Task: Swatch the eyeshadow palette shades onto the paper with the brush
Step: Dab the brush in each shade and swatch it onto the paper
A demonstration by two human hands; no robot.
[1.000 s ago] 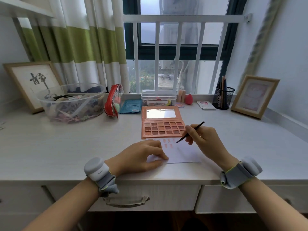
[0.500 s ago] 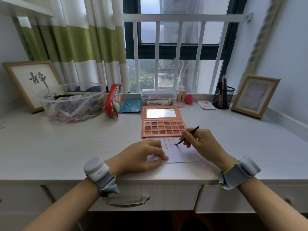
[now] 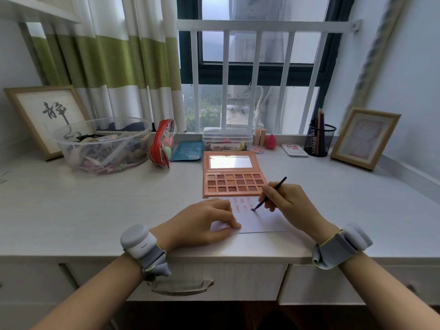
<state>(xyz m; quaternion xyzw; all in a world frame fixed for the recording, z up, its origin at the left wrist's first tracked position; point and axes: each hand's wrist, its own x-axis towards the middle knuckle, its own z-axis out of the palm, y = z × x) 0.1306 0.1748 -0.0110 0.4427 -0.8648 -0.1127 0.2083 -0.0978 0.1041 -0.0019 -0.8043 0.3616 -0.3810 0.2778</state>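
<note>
Just below the middle of the frame the right hand (image 3: 287,203) pinches a thin dark brush (image 3: 270,194) like a pen, its tip down on the white paper (image 3: 262,221) beside two short rows of pinkish swatches (image 3: 242,204). The left hand (image 3: 204,222) lies on the left part of the sheet, fingers loosely bent and fingertips pressing it flat, gripping nothing. The open eyeshadow palette (image 3: 234,183), mirror lid tipped back, sits touching the paper's far edge. The likely risks: the heel of the right hand could drag over the marks and smear the powder; the new stroke, close to its neighbour, could run into it and muddy the shade; and if the left hand eases off, the light sheet may slide under the brush. The pale wood-grain worktop (image 3: 95,210) looks smooth, giving paper little hold. At the back stand a clear bowl (image 3: 102,144) of odds and ends at left, a red pouch, a lidded clear box, a mesh pencil cup (image 3: 319,140) at right, and a framed picture at each end. Behind, a barred window and green-striped curtain; drawers sit under the front edge.
</note>
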